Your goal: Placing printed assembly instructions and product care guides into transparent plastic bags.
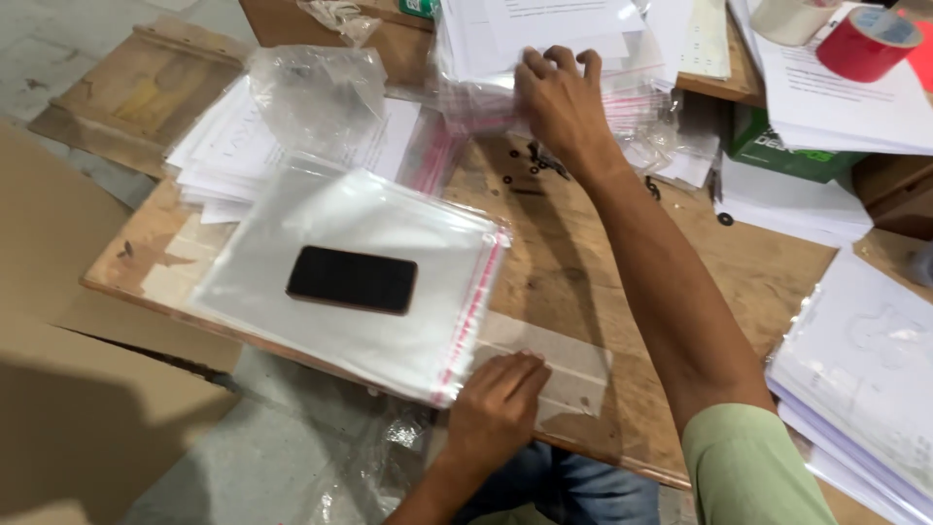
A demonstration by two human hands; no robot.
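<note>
Head view: right hand [562,102] fingers spread on bagged papers [544,58] (clear sleeves); left hand [498,408] curled, empty.

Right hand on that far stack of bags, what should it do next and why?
Probably peel the top bag off and draw it back. The right hand lies flat on the far stack with nothing gripped, while the left hand steadies the near stack under a phone.

It looked like a packing area in a small workshop or storeroom: a rough plywood worktop [583,262] carried stacks of clear resealable bags [369,282], piles of printed sheets [846,97], tape rolls [868,41], with cardboard [58,389] lying on a concrete floor [49,39].
</note>
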